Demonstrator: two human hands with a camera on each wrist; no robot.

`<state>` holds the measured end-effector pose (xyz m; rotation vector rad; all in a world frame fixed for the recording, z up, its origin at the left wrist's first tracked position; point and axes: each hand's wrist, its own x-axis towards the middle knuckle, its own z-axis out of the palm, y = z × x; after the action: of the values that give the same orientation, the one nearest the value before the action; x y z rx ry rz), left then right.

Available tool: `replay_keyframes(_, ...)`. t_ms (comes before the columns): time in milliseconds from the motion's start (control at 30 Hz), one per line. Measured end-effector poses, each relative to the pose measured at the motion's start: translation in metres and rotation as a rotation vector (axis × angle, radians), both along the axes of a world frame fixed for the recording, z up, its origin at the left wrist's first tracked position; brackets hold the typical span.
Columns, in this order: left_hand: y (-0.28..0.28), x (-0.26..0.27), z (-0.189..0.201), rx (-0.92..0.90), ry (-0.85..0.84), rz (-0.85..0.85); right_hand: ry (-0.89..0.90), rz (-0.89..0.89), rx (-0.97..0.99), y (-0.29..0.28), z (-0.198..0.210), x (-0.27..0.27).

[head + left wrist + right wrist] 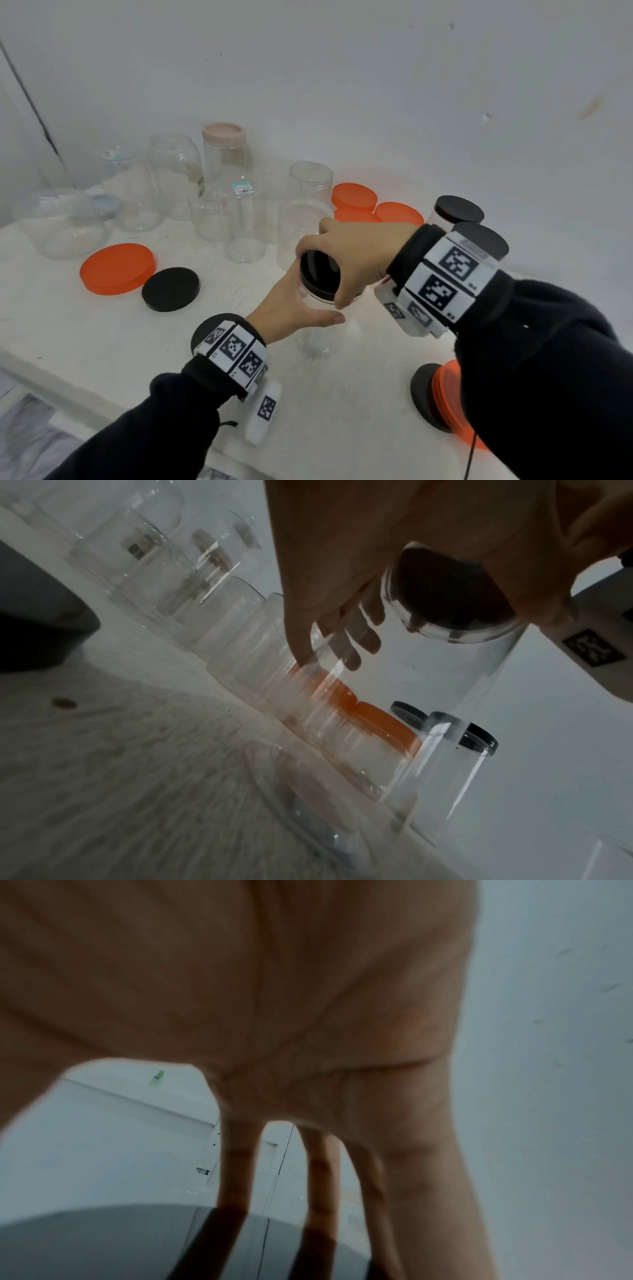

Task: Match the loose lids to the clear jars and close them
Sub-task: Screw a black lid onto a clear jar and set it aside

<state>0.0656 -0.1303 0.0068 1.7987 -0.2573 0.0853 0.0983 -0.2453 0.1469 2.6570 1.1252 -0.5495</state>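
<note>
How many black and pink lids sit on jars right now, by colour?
Black lids: 3, the last gripped by the right hand on the jar held by the left hand
Pink lid: 1
Total: 4

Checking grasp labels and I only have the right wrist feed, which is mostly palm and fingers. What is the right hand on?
Observer: In the head view, the right hand grips a black lid from above, on top of a clear jar.
Operator: Left hand?
Observer: The left hand holds the jar's side below the lid. The left wrist view shows its fingers through the wall.
Operator: Any loose lids?
Observer: Yes, a spare black lid lies beside an orange lid, left of the jar.
</note>
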Motion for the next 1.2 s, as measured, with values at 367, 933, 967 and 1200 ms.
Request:
replay_keyframes(367, 0.000, 0.002, 0.002, 0.004, 0.033, -0.009, 0.006, 0.042, 0.055, -0.004, -0.001, 0.008)
replay_keyframes(933, 0.001, 0.002, 0.002, 0.026, 0.021, -0.015, 0.101, 0.034, 0.008, -0.009, 0.003, 0.009)
replay_keyframes(967, 0.001, 0.001, 0.003, 0.032, 0.026, -0.022, 0.104, 0.071, 0.018, -0.009, 0.004, 0.010)
replay_keyframes(1200, 0.001, 0.002, 0.001, 0.021, 0.051, -0.004, -0.083, 0.071, 0.128, -0.008, -0.005, 0.008)
